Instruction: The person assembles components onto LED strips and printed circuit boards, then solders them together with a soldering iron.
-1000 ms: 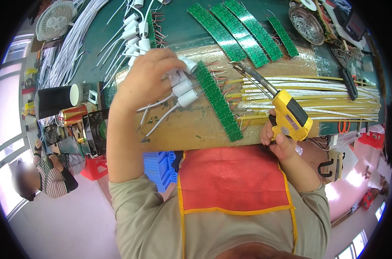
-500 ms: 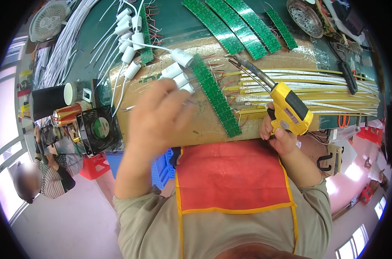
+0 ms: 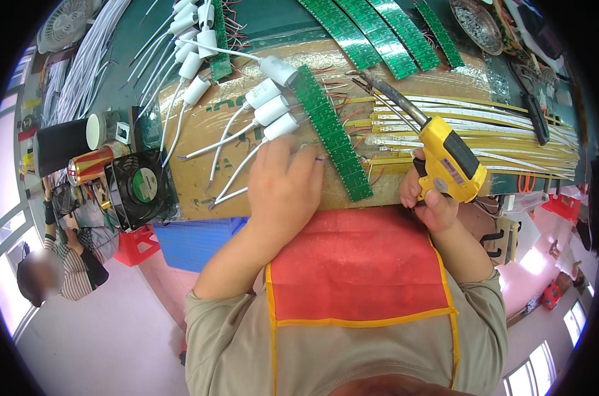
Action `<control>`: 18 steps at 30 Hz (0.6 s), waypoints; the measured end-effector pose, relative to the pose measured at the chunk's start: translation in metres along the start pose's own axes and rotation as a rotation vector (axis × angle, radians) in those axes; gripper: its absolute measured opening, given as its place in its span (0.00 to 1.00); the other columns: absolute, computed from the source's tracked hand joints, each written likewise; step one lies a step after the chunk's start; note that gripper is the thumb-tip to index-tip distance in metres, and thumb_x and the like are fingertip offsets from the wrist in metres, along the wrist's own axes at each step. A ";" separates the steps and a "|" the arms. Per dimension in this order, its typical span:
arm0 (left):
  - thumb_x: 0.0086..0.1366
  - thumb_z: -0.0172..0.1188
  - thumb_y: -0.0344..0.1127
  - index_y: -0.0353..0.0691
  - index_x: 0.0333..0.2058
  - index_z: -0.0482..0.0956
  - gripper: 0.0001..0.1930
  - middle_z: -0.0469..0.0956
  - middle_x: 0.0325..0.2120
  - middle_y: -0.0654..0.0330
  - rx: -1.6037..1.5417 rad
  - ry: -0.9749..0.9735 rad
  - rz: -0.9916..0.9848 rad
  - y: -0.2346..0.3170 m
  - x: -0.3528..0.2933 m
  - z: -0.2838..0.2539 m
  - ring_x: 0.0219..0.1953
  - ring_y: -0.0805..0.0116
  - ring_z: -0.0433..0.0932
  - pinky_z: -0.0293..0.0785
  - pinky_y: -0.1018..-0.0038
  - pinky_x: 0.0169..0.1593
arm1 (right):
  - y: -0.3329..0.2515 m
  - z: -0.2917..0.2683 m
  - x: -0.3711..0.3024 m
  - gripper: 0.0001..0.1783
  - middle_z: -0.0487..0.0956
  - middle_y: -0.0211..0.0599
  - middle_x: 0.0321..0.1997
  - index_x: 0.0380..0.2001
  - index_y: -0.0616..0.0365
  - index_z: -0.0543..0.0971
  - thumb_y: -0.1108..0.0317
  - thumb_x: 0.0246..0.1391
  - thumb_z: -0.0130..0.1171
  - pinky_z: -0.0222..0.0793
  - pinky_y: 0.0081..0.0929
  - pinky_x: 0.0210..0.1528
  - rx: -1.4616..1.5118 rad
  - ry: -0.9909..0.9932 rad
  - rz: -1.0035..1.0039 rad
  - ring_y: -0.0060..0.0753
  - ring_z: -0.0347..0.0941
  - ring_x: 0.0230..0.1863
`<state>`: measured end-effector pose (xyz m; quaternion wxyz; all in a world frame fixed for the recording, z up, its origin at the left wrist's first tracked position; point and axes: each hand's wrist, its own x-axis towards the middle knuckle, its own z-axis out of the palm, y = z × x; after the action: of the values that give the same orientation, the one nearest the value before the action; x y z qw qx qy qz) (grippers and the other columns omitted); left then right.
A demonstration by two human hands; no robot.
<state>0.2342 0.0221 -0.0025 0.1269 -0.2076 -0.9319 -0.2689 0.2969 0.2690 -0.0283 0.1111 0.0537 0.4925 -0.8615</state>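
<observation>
Right grip (image 3: 429, 200) firm around labelled yellow soldering gun (image 3: 443, 155), left grip (image 3: 286, 181) at white cylinder (image 3: 281, 127), closure unclear.

Head-worn fisheye (a wide one) looks down over the bench (image 3: 266, 26).

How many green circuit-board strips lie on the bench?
6: one strip beside the left hand, one beside white cylinders at upper left, four strips in a row at the top, right of centre. Others may be hidden.

Right hand (image 3: 435, 210) grips yellow soldering gun (image 3: 450, 162) — left hand (image 3: 286, 185) beside white cylinders (image 3: 272, 111) — contact hard to tell.
</observation>
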 end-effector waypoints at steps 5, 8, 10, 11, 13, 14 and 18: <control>0.48 0.66 0.27 0.39 0.29 0.79 0.08 0.73 0.31 0.57 0.012 0.020 0.015 -0.013 0.000 0.006 0.32 0.58 0.73 0.70 0.68 0.35 | -0.001 0.001 -0.002 0.40 0.67 0.31 0.27 0.60 0.61 0.61 0.55 0.49 0.66 0.63 0.25 0.27 0.026 -0.007 0.001 0.26 0.64 0.24; 0.48 0.67 0.28 0.40 0.30 0.80 0.09 0.73 0.31 0.58 0.074 0.130 0.023 -0.025 0.007 0.012 0.33 0.60 0.73 0.70 0.67 0.35 | -0.001 0.002 -0.001 0.42 0.67 0.29 0.26 0.60 0.58 0.61 0.51 0.48 0.66 0.61 0.24 0.24 -0.048 0.000 0.008 0.25 0.63 0.22; 0.48 0.67 0.28 0.40 0.30 0.80 0.09 0.73 0.33 0.57 0.096 0.139 0.044 -0.025 0.010 0.010 0.33 0.59 0.73 0.70 0.67 0.36 | -0.001 0.002 -0.001 0.42 0.67 0.29 0.26 0.60 0.58 0.61 0.52 0.48 0.66 0.61 0.24 0.24 -0.066 -0.013 0.014 0.25 0.63 0.22; 0.48 0.67 0.27 0.40 0.30 0.80 0.09 0.73 0.34 0.57 0.121 0.147 0.067 -0.026 0.011 0.010 0.33 0.59 0.73 0.70 0.67 0.37 | -0.001 0.002 -0.002 0.42 0.67 0.29 0.26 0.60 0.58 0.61 0.52 0.48 0.66 0.61 0.24 0.25 -0.064 -0.016 0.025 0.25 0.63 0.22; 0.47 0.66 0.27 0.40 0.30 0.80 0.09 0.73 0.36 0.57 0.121 0.159 0.055 -0.029 0.012 0.010 0.34 0.58 0.73 0.70 0.66 0.37 | 0.000 0.002 -0.002 0.42 0.67 0.29 0.26 0.60 0.58 0.61 0.52 0.48 0.66 0.61 0.23 0.25 -0.059 -0.025 0.041 0.25 0.63 0.22; 0.47 0.66 0.27 0.40 0.30 0.80 0.09 0.73 0.37 0.56 0.122 0.172 0.045 -0.031 0.012 0.010 0.35 0.57 0.72 0.70 0.65 0.38 | 0.000 0.001 -0.003 0.42 0.66 0.29 0.26 0.60 0.58 0.61 0.51 0.48 0.67 0.60 0.23 0.25 -0.063 -0.024 0.041 0.25 0.63 0.23; 0.47 0.64 0.27 0.41 0.30 0.80 0.09 0.73 0.41 0.55 0.149 0.155 0.051 -0.031 0.010 0.012 0.38 0.55 0.72 0.69 0.62 0.42 | 0.001 0.001 -0.005 0.43 0.65 0.28 0.27 0.61 0.58 0.60 0.51 0.47 0.67 0.60 0.22 0.27 -0.081 -0.004 0.032 0.24 0.62 0.24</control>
<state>0.2102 0.0080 -0.0225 0.2203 -0.1999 -0.9312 -0.2106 0.3022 0.2682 -0.0272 0.1281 0.0555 0.5260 -0.8389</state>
